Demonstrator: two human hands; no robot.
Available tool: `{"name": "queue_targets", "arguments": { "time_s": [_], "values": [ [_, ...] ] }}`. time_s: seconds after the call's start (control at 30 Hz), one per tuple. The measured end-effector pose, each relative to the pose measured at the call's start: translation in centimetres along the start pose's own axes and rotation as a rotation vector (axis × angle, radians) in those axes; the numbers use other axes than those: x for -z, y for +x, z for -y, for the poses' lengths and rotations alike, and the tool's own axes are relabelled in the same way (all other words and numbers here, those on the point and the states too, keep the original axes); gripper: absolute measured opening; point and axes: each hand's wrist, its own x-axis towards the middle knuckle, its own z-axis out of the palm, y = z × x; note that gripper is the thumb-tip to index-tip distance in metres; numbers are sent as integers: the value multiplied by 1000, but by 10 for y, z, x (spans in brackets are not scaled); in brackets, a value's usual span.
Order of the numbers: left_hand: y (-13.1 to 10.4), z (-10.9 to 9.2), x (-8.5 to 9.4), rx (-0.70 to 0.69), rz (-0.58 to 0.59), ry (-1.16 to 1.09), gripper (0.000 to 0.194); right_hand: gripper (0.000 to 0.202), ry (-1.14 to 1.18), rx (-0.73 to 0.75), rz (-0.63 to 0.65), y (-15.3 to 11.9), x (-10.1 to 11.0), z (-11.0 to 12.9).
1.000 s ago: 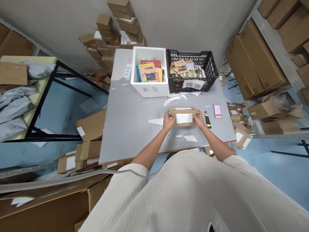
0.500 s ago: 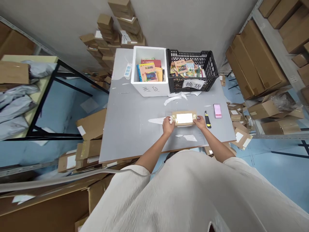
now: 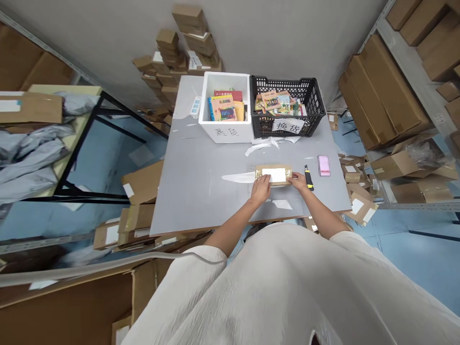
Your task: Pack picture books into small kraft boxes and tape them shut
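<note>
A small cardboard box [image 3: 281, 184] with a white label on top and shiny tape at both ends lies on the grey table. My left hand [image 3: 261, 188] rests over its front left part, fingers laid on the label. At the right end, my right hand [image 3: 298, 181] grips the box's corner between thumb and fingers. Just right of that hand lies a yellow and black box cutter [image 3: 308, 178]. A long white paper strip [image 3: 237, 178] extends left from the box, and a white scrap [image 3: 282, 204] lies in front of it.
At the table's back stand a white foam box [image 3: 225, 132] and a black plastic crate [image 3: 316, 108], both holding books. A pink phone-like item [image 3: 324, 166] lies at the right. Cardboard boxes [image 3: 140, 225] crowd the floor; a shelf unit [image 3: 381, 33] stands right.
My left hand has moved from the box's left end rightward onto its label. My right hand keeps its place at the right end. The view has shifted slightly.
</note>
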Motion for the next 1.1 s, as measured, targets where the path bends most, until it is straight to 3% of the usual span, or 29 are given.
{"name": "queue_targets", "arguments": {
  "time_s": [0.23,0.37,0.57,0.67,0.87,1.0,1.1],
  "values": [
    [-4,2,4,60,-51,22,57,35,14,84,-46,-10,-12,9],
    [-1,-2,25,98,-140,-20,53,45,56,234,40,-20,-30,31],
    [-7,-9,63,-61,-181,-73,49,44,83,408,151,-43,-81,65],
    [-18,7,81,-44,-202,-71,45,42,-9,486,165,-57,-100,73],
    [-48,56,112,10,-224,-22,43,36,-274,509,-12,-82,-122,74],
    [-64,82,120,50,-188,-19,51,43,-233,522,42,-99,-141,74],
    [-73,96,120,-7,-135,-55,64,51,-195,542,71,-109,-151,76]
  ]
}}
